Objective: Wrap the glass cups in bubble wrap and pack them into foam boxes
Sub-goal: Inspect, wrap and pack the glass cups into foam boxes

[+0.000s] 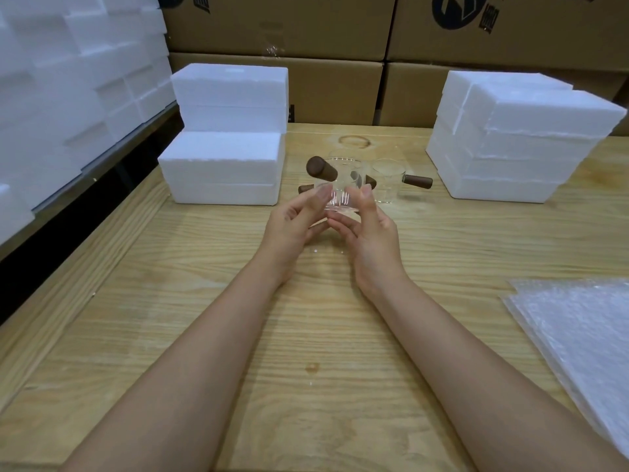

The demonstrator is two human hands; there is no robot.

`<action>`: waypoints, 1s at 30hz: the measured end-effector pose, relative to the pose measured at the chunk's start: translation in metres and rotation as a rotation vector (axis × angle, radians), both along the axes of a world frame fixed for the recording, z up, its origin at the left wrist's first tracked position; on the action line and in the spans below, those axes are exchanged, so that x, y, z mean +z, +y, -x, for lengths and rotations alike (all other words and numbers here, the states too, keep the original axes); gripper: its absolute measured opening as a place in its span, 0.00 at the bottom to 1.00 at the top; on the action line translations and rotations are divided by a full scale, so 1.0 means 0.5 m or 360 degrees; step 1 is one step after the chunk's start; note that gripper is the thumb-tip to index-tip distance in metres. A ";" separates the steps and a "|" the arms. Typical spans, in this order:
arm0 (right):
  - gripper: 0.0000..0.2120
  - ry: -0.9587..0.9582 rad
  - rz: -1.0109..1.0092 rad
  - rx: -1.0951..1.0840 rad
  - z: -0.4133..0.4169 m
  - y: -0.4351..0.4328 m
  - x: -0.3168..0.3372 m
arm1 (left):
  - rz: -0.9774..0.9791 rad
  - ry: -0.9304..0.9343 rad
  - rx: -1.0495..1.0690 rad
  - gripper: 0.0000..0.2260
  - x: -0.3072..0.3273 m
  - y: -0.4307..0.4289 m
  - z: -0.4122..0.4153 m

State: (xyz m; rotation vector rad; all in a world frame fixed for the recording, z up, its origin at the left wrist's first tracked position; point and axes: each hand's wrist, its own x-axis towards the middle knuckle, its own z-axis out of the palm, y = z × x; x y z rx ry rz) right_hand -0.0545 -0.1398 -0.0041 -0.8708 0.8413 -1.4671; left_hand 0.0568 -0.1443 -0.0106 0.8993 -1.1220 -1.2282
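Observation:
A clear glass cup [340,190] with a dark wooden handle [321,169] is lifted above the table between both hands. My left hand [295,222] grips its left side, thumb up by the rim. My right hand [367,229] grips its right side and base. Behind it several more glass cups stand on the table; one [388,180] at the right has its wooden handle [417,181] pointing right. A stack of bubble wrap sheets [578,335] lies at the right edge. White foam boxes are stacked at the left [224,165] and at the right [510,144].
The wooden table [204,301] runs under everything, with a raised ledge along its left side. Cardboard cartons [340,90] stand behind the table. More foam boxes [68,97] are piled on a shelf at the far left.

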 end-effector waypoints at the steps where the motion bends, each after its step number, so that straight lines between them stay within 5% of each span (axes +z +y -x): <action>1: 0.12 0.0038 0.0005 -0.0018 0.000 0.000 -0.001 | 0.0020 0.0025 0.0030 0.12 -0.001 0.000 0.000; 8: 0.15 0.0191 0.0110 -0.0156 0.006 0.001 -0.001 | 0.0108 0.0010 0.0148 0.26 0.000 0.000 0.000; 11: 0.21 0.0184 0.0127 -0.0097 0.005 0.002 0.001 | 0.0134 -0.0012 0.0161 0.24 -0.004 -0.001 -0.001; 14: 0.12 0.0090 0.0153 -0.0060 0.005 0.003 0.000 | 0.0164 -0.0011 0.0168 0.24 -0.006 -0.002 -0.003; 22: 0.20 -0.0279 -0.0053 0.0075 0.004 0.001 0.011 | -0.0008 0.0141 0.0172 0.21 0.000 -0.007 -0.009; 26: 0.21 -0.0296 -0.0035 0.0295 -0.001 0.004 0.007 | -0.0135 0.0116 0.0009 0.27 0.008 -0.002 -0.012; 30: 0.19 -0.0246 0.0008 0.0359 -0.002 0.002 0.000 | -0.0114 -0.0004 -0.0038 0.23 0.011 0.003 -0.004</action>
